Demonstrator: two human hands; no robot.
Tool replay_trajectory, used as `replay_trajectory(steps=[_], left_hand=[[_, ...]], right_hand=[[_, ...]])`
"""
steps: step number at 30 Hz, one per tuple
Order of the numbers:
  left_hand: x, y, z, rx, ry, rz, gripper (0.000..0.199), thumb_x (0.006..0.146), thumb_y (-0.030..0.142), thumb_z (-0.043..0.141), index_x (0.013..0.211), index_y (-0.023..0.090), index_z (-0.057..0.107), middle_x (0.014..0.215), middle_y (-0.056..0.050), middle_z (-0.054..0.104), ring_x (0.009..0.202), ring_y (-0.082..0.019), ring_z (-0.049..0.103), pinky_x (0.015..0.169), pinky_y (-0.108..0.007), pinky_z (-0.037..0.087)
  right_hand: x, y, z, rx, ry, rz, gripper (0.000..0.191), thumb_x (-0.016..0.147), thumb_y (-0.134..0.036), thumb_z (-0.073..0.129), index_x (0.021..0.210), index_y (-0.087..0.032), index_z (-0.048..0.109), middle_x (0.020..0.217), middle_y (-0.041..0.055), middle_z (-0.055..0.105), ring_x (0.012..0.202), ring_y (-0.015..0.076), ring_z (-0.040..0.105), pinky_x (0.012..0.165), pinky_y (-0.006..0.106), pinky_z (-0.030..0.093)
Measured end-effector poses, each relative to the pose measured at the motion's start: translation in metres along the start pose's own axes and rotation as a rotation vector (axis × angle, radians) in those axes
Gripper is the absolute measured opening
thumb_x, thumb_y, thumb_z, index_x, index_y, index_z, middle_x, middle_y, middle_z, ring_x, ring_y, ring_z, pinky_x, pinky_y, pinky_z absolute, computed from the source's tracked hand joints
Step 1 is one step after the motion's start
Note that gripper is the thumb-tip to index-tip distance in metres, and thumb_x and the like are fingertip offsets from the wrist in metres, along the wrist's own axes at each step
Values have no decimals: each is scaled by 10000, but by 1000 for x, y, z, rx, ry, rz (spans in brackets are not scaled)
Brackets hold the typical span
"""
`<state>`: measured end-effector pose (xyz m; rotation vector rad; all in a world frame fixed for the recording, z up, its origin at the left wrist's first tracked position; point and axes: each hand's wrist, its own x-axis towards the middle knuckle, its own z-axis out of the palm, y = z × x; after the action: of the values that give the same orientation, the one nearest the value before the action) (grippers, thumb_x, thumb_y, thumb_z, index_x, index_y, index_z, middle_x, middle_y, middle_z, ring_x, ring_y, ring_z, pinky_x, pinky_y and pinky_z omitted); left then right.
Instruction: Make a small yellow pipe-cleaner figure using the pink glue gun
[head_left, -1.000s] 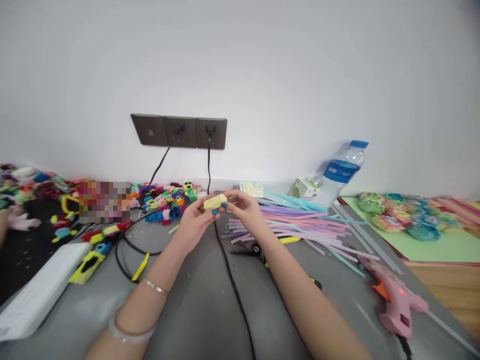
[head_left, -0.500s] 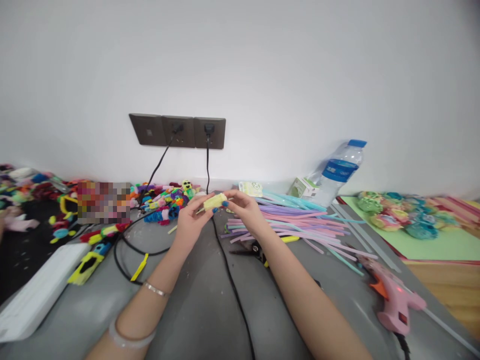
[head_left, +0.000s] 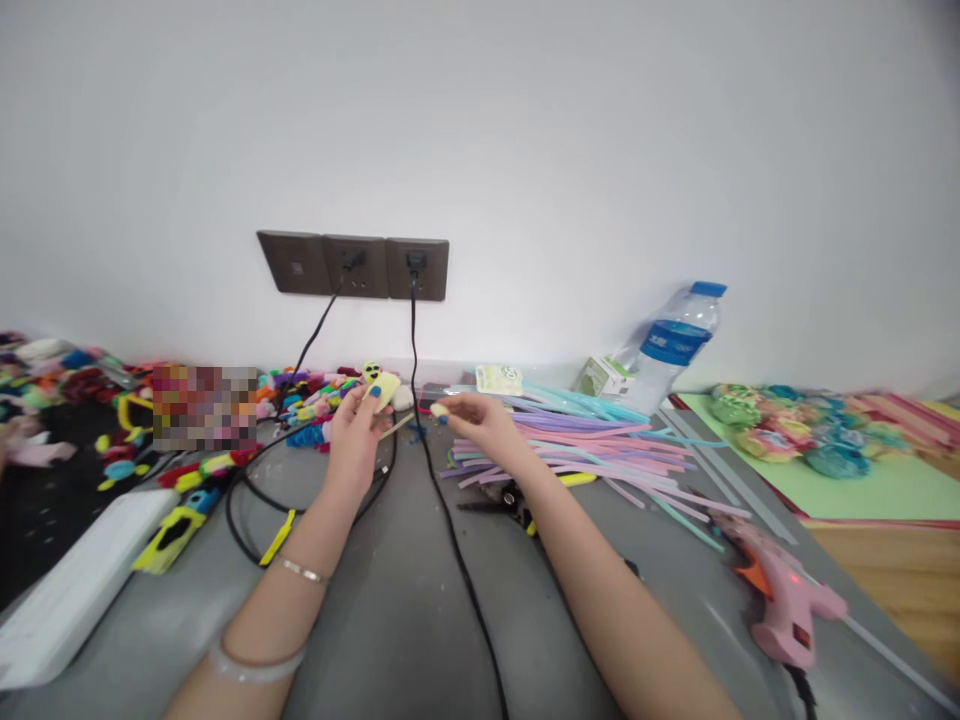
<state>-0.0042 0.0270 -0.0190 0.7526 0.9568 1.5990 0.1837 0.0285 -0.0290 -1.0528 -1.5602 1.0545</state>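
Note:
Between the thumb and fingers of my left hand [head_left: 355,425] is a pale yellow fuzzy piece [head_left: 384,389], held a little above the table. My right hand [head_left: 480,422] pinches a small pale yellow bit [head_left: 439,411] at its fingertips; its kind is too small to make out. The two hands are apart, with a black cable [head_left: 429,450] running between them. Pastel pipe cleaners [head_left: 585,440] lie in a bundle beyond my right hand. Pliers [head_left: 506,503] with yellow and black handles lie partly hidden under my right forearm.
A pink glue gun [head_left: 787,605] with a lit red light lies at the right. A water bottle [head_left: 679,345] leans on the wall. Colourful pipe-cleaner figures [head_left: 307,400] crowd the back left, near a white power strip [head_left: 82,590]. Crumpled paper flowers [head_left: 840,450] sit on green paper.
My hands have moved apart. The yellow piece has gone left and tilted up in my left hand; my right hand has let go of it and holds a small yellow bit.

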Motion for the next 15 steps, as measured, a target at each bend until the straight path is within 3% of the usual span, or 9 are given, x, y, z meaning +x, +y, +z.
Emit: replay_trajectory(steps=[3, 6, 10, 13, 15], left_hand=[[2, 0, 0, -57, -25, -67, 324, 598, 267, 835, 809, 192, 601, 772, 28, 657, 658, -94, 603, 591, -196, 459], [2, -3, 0, -60, -71, -52, 371, 558, 226, 858, 804, 191, 582, 739, 42, 647, 680, -93, 611, 654, -207, 485], [3, -6, -3, 24, -125, 3, 467, 546, 205, 868, 951, 203, 635, 938, -16, 714, 844, -136, 655, 722, -223, 503], [4, -5, -6, 153, -165, 37, 446, 580, 212, 848, 995, 195, 686, 1023, -45, 718, 912, -160, 652, 749, -221, 507], [3, -4, -6, 233, -192, 59, 380, 601, 197, 830, 962, 198, 710, 957, -33, 727, 881, -165, 652, 759, -226, 507]], right_hand=[[-4, 4, 6, -231, -130, -67, 160, 765, -186, 695, 912, -165, 754, 854, 56, 744, 746, 172, 635, 704, 311, 500], [-7, 11, 8, -323, -188, -94, 240, 728, -61, 675, 922, -169, 765, 901, 68, 751, 793, 185, 660, 738, 320, 508], [-3, 13, 4, -354, -91, -90, 287, 750, -19, 600, 933, -166, 765, 932, 80, 746, 830, 191, 678, 763, 330, 520], [-4, -10, 1, -351, 3, -104, 298, 803, -37, 527, 947, -168, 754, 952, 83, 747, 859, 198, 678, 797, 352, 524], [-14, -41, 3, -308, -26, -170, 321, 823, -40, 499, 971, -185, 743, 954, 69, 747, 886, 197, 679, 810, 349, 530]])
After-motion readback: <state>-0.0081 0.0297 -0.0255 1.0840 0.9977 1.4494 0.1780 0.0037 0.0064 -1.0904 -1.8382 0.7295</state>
